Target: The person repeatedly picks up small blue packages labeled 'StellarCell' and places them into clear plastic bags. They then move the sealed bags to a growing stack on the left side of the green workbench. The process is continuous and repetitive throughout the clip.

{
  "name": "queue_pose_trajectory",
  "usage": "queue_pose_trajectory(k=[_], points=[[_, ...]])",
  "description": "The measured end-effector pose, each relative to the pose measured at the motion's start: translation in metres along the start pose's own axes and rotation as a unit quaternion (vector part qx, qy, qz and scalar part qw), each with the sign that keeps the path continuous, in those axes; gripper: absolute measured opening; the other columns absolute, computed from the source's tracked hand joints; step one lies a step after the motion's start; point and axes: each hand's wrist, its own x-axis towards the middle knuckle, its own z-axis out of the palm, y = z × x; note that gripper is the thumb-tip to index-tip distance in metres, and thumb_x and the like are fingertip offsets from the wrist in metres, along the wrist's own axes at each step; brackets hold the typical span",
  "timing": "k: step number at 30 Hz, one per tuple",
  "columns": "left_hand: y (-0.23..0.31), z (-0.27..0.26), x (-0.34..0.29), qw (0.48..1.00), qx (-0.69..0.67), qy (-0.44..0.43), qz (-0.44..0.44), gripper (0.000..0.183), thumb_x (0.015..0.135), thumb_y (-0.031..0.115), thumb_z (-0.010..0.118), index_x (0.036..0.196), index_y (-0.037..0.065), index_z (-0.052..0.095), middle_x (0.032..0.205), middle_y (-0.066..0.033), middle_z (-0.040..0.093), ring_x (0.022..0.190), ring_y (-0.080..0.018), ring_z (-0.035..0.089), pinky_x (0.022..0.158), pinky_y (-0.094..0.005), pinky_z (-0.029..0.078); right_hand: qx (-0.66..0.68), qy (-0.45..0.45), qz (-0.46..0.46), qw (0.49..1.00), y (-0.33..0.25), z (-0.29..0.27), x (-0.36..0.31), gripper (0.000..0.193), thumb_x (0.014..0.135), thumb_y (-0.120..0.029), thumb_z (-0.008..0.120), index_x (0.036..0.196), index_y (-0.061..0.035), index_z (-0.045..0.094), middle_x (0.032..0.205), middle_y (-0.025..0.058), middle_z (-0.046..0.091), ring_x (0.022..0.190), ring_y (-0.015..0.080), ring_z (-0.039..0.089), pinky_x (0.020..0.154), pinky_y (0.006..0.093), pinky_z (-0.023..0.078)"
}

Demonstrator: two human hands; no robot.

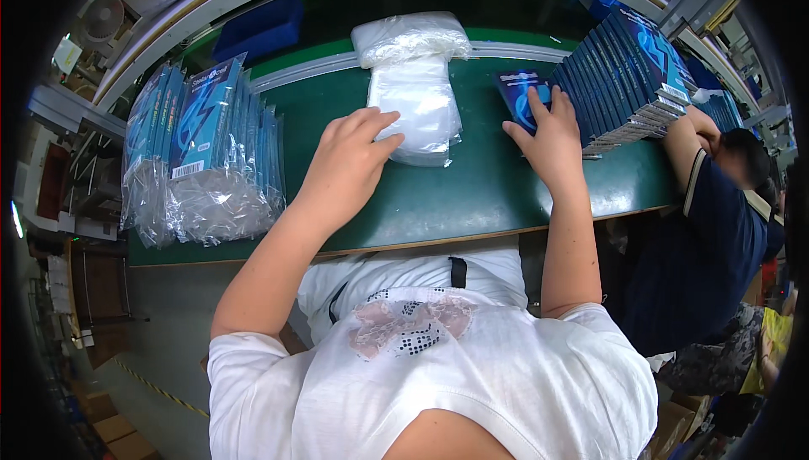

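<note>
My left hand (347,163) reaches over the stack of clear plastic bags (413,110) in the middle of the green table. Its thumb and index finger are apart at the stack's left edge. My right hand (552,140) has its fingers spread over a dark blue flat box (521,93) at the near left end of a leaning row of like boxes (611,77). The thumb lies by the box's lower left edge; whether the fingers grip it I cannot tell. Further left stand several blue boxes in clear bags (206,127), their loose bag ends toward me.
A bulky clear plastic bundle (410,36) lies behind the bags, by a metal rail (312,70). A dark blue bin (259,29) sits at the back left. Another person (716,207) in a dark shirt is close on the right, an arm near the box row.
</note>
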Motion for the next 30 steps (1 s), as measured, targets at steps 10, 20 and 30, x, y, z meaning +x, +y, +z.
queue_pose_trajectory(k=[10,20,30], points=[[-0.012,0.019,0.01,0.993,-0.09,0.003,-0.072,0.016,0.08,0.0,0.061,0.094,0.003,0.066,0.086,-0.0094,0.057,0.089,-0.0262,0.055,0.079,-0.0344,0.045,0.437,0.027,0.137,0.889,-0.033,-0.033,-0.015,0.058,0.071,-0.025,0.073,0.121,-0.0026,0.053,0.105,0.0146,0.054,0.094,0.0237,0.055,0.083,0.0338,0.046],[-0.012,0.015,0.013,0.966,-0.211,0.06,-0.139,0.014,0.081,0.002,0.063,0.093,0.002,0.069,0.089,-0.0079,0.057,0.08,-0.0191,0.058,0.068,-0.0273,0.045,0.845,-0.298,0.178,0.406,-0.068,-0.025,-0.032,0.045,0.087,-0.01,0.06,0.125,0.009,0.044,0.104,0.0127,0.062,0.088,0.0145,0.064,0.074,0.025,0.053],[-0.029,0.013,0.01,0.865,-0.366,0.003,-0.343,0.017,0.079,0.0,0.064,0.096,0.001,0.069,0.083,-0.0055,0.062,0.074,-0.0094,0.059,0.066,-0.0213,0.046,0.818,-0.319,0.195,0.437,-0.076,-0.01,-0.014,0.058,0.084,0.0,0.06,0.134,0.0119,0.033,0.116,0.0177,0.057,0.093,0.0174,0.064,0.08,0.0274,0.054]])
